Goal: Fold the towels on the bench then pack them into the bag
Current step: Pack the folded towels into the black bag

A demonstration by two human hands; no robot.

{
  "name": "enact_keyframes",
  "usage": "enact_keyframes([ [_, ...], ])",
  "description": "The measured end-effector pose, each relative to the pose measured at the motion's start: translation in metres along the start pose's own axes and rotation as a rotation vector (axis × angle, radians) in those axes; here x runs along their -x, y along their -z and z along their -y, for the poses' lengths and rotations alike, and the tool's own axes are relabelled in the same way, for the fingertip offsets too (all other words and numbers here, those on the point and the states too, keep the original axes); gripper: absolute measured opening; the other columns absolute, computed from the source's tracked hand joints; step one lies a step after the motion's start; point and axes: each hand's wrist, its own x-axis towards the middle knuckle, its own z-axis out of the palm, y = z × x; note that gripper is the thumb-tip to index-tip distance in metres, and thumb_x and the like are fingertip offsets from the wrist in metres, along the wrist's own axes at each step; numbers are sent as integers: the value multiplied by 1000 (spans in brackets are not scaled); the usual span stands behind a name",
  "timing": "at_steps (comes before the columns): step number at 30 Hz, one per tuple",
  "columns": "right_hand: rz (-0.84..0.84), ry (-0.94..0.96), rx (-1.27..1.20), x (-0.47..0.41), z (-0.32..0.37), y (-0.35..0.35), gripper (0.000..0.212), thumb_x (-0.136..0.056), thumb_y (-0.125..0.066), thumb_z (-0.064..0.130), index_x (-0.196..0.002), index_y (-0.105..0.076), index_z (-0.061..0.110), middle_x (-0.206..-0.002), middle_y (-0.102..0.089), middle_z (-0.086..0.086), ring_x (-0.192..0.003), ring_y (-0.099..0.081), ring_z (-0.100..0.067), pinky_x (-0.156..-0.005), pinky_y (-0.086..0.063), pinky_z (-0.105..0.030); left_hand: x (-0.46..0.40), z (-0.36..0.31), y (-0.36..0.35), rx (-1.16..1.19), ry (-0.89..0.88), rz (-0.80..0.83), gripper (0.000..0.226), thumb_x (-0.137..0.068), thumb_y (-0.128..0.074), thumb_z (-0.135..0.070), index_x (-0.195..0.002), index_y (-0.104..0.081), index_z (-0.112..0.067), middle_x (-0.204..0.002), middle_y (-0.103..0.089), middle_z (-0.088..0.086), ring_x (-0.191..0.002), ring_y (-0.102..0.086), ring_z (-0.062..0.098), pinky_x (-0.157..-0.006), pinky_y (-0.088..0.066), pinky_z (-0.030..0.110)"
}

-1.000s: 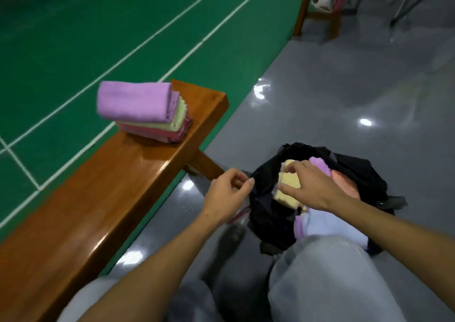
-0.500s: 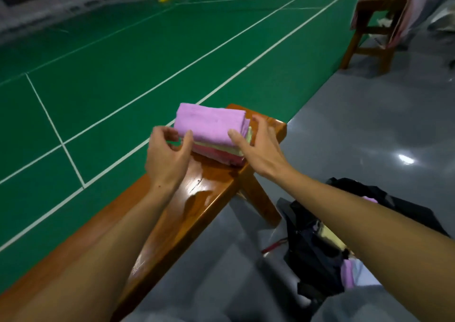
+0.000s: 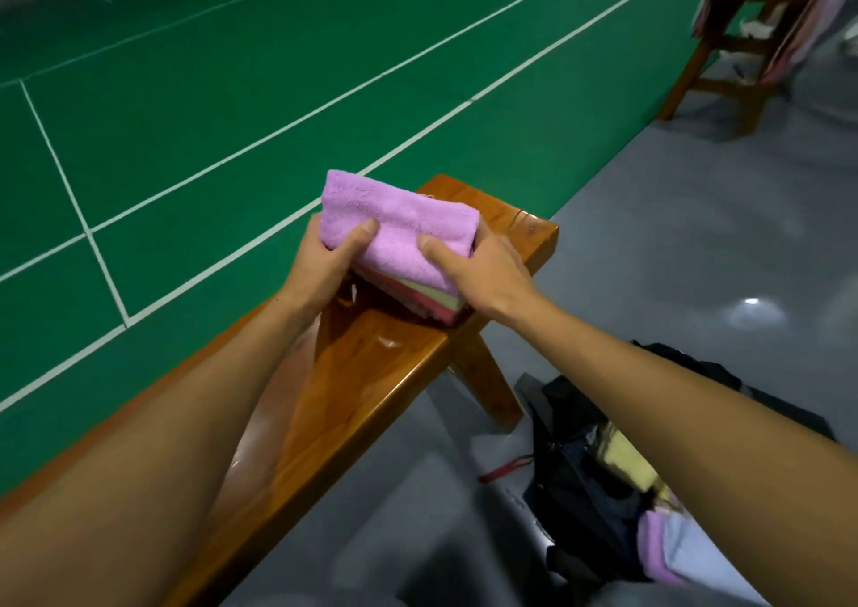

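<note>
**Two hands on the last stack**

Two hands close on what looks like the last of the folding work. Largest first: the wooden bench [image 3: 371, 374] runs from 7 o'clock up to the centre, with the green court [image 3: 232, 72] beyond it. At 4 o'clock the black bag [image 3: 585, 476] sits open on the grey floor, with yellow and purple cloth already showing inside. On the bench end lies a folded towel stack [image 3: 404, 253]: purple on top, then yellow, then pink. The left hand [image 3: 320, 267] and right hand [image 3: 483, 276] clasp its two ends, thumbs pressed into the purple layer. Folding seems finished; carrying this stack down into the bag remains.
</note>
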Motion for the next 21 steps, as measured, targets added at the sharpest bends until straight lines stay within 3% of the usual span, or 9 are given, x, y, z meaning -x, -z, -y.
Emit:
enact_keyframes([
  [2,45,-45,-89,4,-9,7,84,-65,-55,95,-137,-48,53,-132,-66,3,-118,-64,-27,-97,-56,-51,4,-8,-11,37,22,89,16,-96,-72,-40,-112,-71,-41,-121,-75,2,-113,-71,25,-96,-59,52],
  [4,38,-138,-201,12,-22,16,85,-55,-64,98,-129,-50,60,-132,-64,2,-119,-64,-29,-100,-55,-55,10,-13,-22,30,85,149,18,-96,-71,-40,-113,-65,-39,-122,-72,-2,-112,-70,19,-93,-61,41],
  [6,40,-218,-357,28,-30,29,80,-60,-77,85,-130,-53,55,-128,-66,1,-111,-70,-27,-94,-60,-53,19,-21,-32,13,119,186,41,-88,-77,-50,-123,-61,-34,-126,-69,0,-115,-69,21,-91,-61,40],
  [8,84,-265,-550,48,-38,41,68,-77,-84,56,-136,-56,39,-122,-72,0,-100,-76,-22,-86,-64,-47,26,-24,-41,-11,132,203,76,-75,-85,-62,-134,-56,-24,-130,-68,2,-118,-68,23,-94,-61,44],
  [9,85,-264,-610,58,-45,47,62,-81,-84,47,-136,-57,33,-120,-73,-2,-97,-77,-21,-82,-65,-44,31,-26,-47,-16,138,215,83,-72,-87,-62,-136,-54,-21,-130,-68,3,-118,-68,24,-95,-61,46],
  [12,-16,-266,-669,91,-72,63,54,-83,-84,38,-131,-64,25,-115,-76,-5,-96,-77,-22,-75,-64,-39,56,-39,-78,-79,104,230,73,-72,-88,-51,-128,-51,-21,-124,-65,3,-112,-69,21,-91,-62,43],
  [17,-139,-308,-775,151,-147,102,54,-69,-85,33,-119,-73,13,-108,-79,-10,-104,-75,-29,-87,-61,-45,95,-35,-156,-202,-22,315,64,-78,-91,-41,-123,-52,-17,-118,-64,3,-104,-68,17,-83,-63,33],
  [21,-109,-395,-630,200,-224,125,45,-77,-84,31,-116,-75,11,-108,-79,-9,-110,-73,-27,-96,-59,-46,137,25,-226,-153,154,411,67,-72,-94,-38,-120,-54,-13,-112,-69,5,-88,-68,6,-74,-62,29],
])
